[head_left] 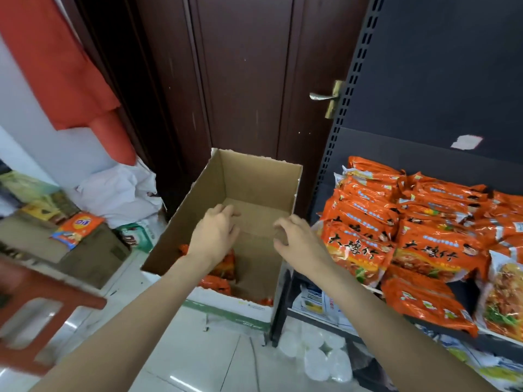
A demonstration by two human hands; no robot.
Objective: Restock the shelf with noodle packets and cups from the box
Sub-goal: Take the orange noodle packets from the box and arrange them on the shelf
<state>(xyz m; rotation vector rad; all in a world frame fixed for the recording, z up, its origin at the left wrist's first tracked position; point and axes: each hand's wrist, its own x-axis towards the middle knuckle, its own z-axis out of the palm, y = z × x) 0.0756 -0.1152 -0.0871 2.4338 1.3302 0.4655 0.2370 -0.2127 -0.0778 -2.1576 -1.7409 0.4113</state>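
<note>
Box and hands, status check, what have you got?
Left hand and right hand over the box, fingers loose, holding nothing. A few orange packets left at the bottom. Shelf stacked. Nothing blocking.

Box [254,179] top open, mid floor bare; packets [223,267] at near wall; shelf [334,176] tight on rt.

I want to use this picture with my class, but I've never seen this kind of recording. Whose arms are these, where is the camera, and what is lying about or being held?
There is no machine: a person wears one camera on the head, looking down at their own arms. The left hand and right hand reach over an open cardboard box on the floor, fingers loosely curled, holding nothing. A few orange noodle packets lie in the box's bottom. To the right, a dark shelf already carries many stacked orange packets.
</note>
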